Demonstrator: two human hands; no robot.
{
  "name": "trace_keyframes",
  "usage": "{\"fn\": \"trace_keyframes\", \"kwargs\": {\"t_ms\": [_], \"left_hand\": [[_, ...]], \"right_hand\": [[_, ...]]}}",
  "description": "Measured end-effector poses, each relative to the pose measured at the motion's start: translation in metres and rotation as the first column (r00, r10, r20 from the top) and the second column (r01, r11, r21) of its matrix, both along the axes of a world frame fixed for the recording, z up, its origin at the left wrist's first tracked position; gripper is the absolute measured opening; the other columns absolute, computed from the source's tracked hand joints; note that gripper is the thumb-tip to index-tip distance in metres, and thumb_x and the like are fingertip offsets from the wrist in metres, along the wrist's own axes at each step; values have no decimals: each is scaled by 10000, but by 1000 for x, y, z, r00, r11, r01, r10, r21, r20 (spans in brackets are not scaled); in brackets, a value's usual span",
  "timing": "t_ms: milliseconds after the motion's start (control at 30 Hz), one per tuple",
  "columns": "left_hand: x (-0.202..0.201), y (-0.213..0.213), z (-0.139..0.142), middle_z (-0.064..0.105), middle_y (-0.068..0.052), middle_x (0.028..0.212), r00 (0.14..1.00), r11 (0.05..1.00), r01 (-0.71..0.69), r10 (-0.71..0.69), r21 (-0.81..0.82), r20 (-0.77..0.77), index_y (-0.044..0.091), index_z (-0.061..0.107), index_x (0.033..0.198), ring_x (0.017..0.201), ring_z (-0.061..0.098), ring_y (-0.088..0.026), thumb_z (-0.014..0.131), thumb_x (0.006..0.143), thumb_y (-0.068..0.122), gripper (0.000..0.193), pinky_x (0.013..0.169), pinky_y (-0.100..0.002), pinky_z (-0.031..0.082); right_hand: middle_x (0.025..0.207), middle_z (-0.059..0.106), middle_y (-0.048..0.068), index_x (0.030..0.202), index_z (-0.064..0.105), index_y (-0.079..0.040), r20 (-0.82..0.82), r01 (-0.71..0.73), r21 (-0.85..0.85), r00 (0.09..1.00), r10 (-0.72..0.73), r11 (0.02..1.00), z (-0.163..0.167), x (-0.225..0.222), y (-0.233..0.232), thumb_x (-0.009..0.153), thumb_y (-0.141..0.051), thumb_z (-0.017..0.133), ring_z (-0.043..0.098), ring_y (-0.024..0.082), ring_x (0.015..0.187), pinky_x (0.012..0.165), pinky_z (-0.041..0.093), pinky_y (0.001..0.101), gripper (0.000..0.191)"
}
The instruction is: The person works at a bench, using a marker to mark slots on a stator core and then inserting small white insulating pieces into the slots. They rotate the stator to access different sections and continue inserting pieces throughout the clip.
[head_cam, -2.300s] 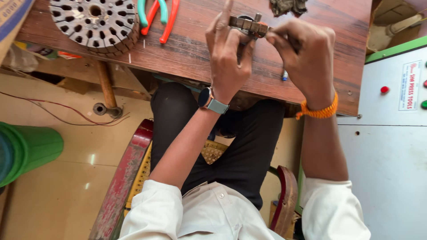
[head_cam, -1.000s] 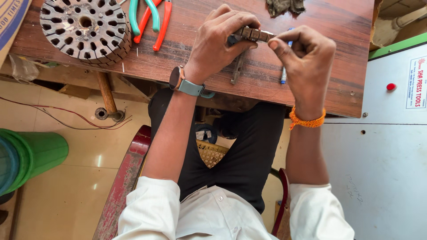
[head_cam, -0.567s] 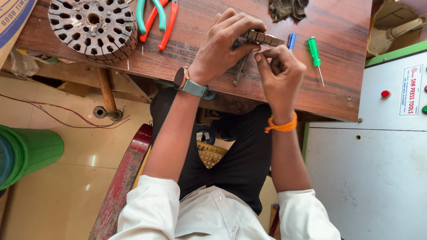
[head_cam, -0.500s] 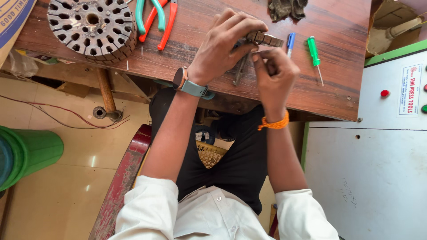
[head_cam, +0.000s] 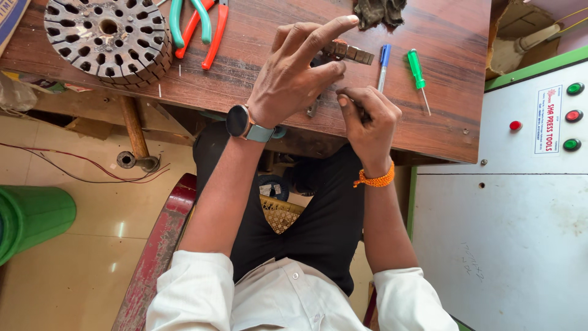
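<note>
My left hand (head_cam: 293,78), with a watch on its wrist, is over the wooden table (head_cam: 456,122). It grips a small stack of brown metal plates (head_cam: 350,52), the forefinger stretched out above it. A thin metal tool tip (head_cam: 313,110) pokes out below its palm. My right hand (head_cam: 367,119), with an orange wristband, sits just beside it near the table's front edge. Its fingers are pinched together, and I cannot tell whether anything is between them.
A round slotted metal core (head_cam: 107,37) lies at the table's left, next to green-handled pliers (head_cam: 191,21) and a red-handled tool (head_cam: 213,37). A blue pen (head_cam: 383,61), green screwdriver (head_cam: 418,70) and dark rag (head_cam: 380,11) lie right. A white cabinet (head_cam: 502,233) stands right, a green bin (head_cam: 30,217) left.
My right hand has put down what it held, touched the plate stack, then drawn back toward the table's front edge. The left hand has kept its grip and raised its forefinger.
</note>
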State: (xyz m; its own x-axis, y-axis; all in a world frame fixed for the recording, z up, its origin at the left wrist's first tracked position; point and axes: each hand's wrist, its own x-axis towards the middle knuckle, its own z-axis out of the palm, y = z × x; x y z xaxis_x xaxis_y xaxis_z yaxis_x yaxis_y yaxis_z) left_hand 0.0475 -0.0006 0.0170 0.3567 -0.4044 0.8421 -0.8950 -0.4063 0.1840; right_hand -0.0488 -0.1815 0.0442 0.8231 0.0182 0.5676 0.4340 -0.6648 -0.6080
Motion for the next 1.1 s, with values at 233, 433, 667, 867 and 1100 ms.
{"fn": "trace_keyframes", "kwargs": {"t_ms": [233, 433, 667, 867, 1100], "left_hand": [[-1, -7, -7, 314, -8, 1615, 990, 993, 5, -22, -117, -139, 43, 584, 927, 1264, 515, -190, 786, 940, 72, 204, 1093, -385, 429], [-4, -18, -8, 291, -44, 1598, 985, 971, -90, 54, -220, -166, 34, 596, 932, 1315, 437, -297, 776, 856, 31, 196, 1106, -417, 442], [-4, -32, -6, 345, -25, 1589, 972, 954, -151, 96, -258, -213, 43, 607, 913, 1254, 492, -242, 818, 884, 86, 217, 1087, -405, 489], [-13, -37, -7, 325, -32, 1591, 967, 926, -154, 69, -344, -246, 17, 608, 971, 1269, 518, -252, 777, 895, 42, 187, 1057, -382, 504], [-17, -42, -6, 387, -25, 1570, 954, 912, -193, 88, -361, -287, 39, 597, 982, 1286, 516, -234, 753, 919, 39, 169, 1064, -369, 504]], "right_hand": [[809, 614, 41, 1026, 752, -30, 63, -24, -176, 997, 36, 984, 36, -1, -13, 986, 5, 801, 502, 88, 631, 567, 376, 271, 72], [772, 648, 34, 1030, 771, -26, 115, -27, -300, 991, 64, 954, 64, 34, -16, 1020, -15, 841, 471, 84, 608, 554, 323, 278, 71], [717, 579, 19, 1012, 766, 17, 13, -111, -290, 993, 119, 950, 77, 64, -16, 1027, 32, 785, 460, 59, 626, 564, 325, 262, 29], [705, 530, -3, 1053, 762, 23, -68, -127, -231, 991, 115, 965, 76, 65, -19, 1036, 42, 762, 427, 54, 643, 568, 302, 264, 25], [768, 633, -8, 1024, 784, 35, -75, -158, -326, 987, 140, 932, 66, 93, -35, 1028, 30, 786, 502, 30, 655, 563, 352, 238, 6]]}}
